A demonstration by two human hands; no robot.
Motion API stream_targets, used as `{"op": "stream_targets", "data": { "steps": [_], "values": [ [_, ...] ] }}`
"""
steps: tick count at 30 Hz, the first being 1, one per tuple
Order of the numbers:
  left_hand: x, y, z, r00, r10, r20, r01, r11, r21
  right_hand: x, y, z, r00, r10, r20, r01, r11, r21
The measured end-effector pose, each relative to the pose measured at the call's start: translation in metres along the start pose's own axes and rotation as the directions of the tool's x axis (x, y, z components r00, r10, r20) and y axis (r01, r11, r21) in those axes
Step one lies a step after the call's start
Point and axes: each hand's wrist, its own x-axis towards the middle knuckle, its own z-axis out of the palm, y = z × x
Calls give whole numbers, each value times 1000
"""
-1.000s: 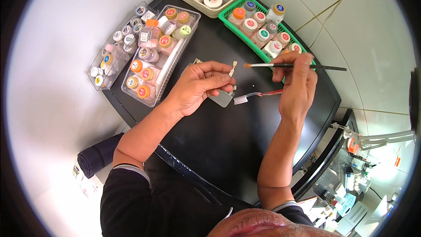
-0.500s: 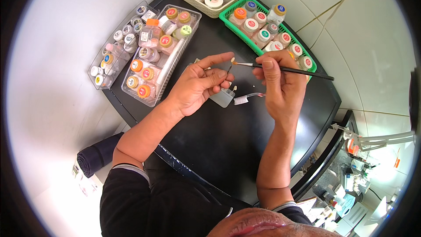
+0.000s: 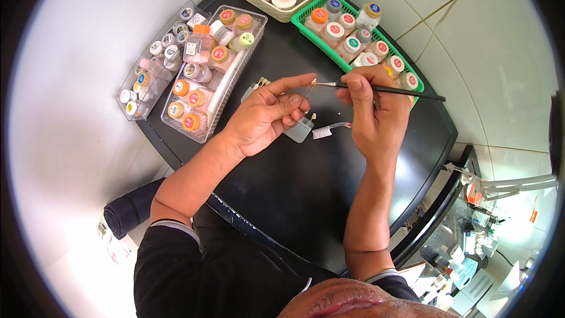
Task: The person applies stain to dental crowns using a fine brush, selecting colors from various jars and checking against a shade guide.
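My left hand (image 3: 259,115) pinches a thin pin (image 3: 306,98) between thumb and fingers, its index finger stretched out behind. At the pin's top sits a tiny ivory piece that looks like a tooth crown (image 3: 313,81). My right hand (image 3: 381,115) is closed round a fine paintbrush (image 3: 428,95) with a black handle and silver ferrule. The brush lies almost level, and its tip meets the ivory piece. Below the hands are a grey translucent case (image 3: 299,132), partly hidden by my left hand, and a white-bristled toothbrush (image 3: 322,133).
Jars fill a clear basket (image 3: 207,135) and a clear bin (image 3: 140,54) at the left. A cream basket (image 3: 266,6) stands at the back, a green basket (image 3: 325,43) at the back right. The black table (image 3: 271,182) meets tiled walls. Beyond its right edge is a cluttered counter (image 3: 438,241).
The brush has shifted slightly left and its tip now covers part of the ivory piece. Its handle end has dropped a little in the picture. Both hands keep their grips.
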Motion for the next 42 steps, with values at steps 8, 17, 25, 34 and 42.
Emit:
{"op": "stream_targets", "data": {
  "steps": [8, 17, 25, 34, 42],
  "values": [
    [1, -1, 0, 1000, -13, 3, 13, 1000, 4, 1, -4, -2, 996, 40, -84, -39, 999, 13],
    [2, -1, 1, 1000, -11, 5, 11, 999, 47, 0, -2, -2, 994, 71, -84, -58, 987, 153],
    [0, 0, 1, 1000, -16, -8, 17, 998, 63, 0, -6, 1, 994, 97, -56, -85, 980, 180],
    [2, -1, 1, 1000, -10, 3, 10, 998, 67, 0, -5, 1, 988, 131, -83, -119, 984, 129],
    [0, 2, 9, 996, 10, -85, 12, 968, 249, 1, -8, -7, 983, 122, -139, -109, 989, 99]
  ]
}}
